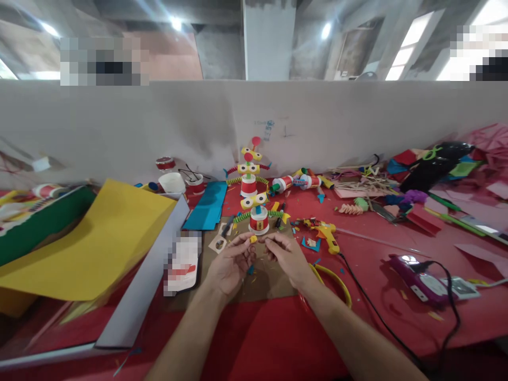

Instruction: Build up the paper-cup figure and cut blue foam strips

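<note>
One small yellow piece (253, 239) sits at the centre of the work, between the fingertips of the left hand (233, 260), which pinch it. The right hand (286, 255) is just beside it at three o'clock, its fingertips narrow; whether they hold anything I cannot tell. One sheet of brown cardboard (262, 288) lies under both hands.

At twelve o'clock, just beyond the piece, stands one cup figure (259, 221) with two round eyes; two more figures (248, 186) stand behind it, the rearmost partly hidden. At one o'clock, two cup figures (282, 183) lie down. One yellow glue gun (327, 233) rests at three o'clock on the red bench (377, 323), and one large yellow sheet (99, 243) at nine.
</note>
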Available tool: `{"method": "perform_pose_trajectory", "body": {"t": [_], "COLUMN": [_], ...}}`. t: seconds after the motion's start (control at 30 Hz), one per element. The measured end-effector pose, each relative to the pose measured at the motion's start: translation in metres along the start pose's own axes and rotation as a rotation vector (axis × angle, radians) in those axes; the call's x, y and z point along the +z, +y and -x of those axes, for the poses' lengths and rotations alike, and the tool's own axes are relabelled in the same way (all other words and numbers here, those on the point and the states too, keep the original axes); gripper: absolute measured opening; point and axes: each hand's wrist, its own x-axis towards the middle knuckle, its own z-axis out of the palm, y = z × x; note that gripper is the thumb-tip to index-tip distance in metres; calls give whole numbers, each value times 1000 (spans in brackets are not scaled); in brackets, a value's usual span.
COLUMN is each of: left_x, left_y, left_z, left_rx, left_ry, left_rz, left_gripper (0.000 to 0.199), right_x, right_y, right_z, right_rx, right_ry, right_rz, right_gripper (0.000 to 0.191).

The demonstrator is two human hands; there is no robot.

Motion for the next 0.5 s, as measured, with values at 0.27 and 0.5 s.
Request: {"method": "perform_pose_trajectory", "body": {"t": [0.27, 0.5], "left_x": [1, -4], "left_y": [2, 8], "left_z": [7, 17], "left_rx": [5, -129], "left_ry": [-155, -407], "left_rz": [-14, -435], "left_gripper": [22, 12], "right_x": [-2, -3], "right_y": [4, 0], "right_z": [-1, 0], "right_rx": [-54, -76], "right_ry": [10, 14], "right_rz": [74, 123], "right_gripper": [22, 18]}}
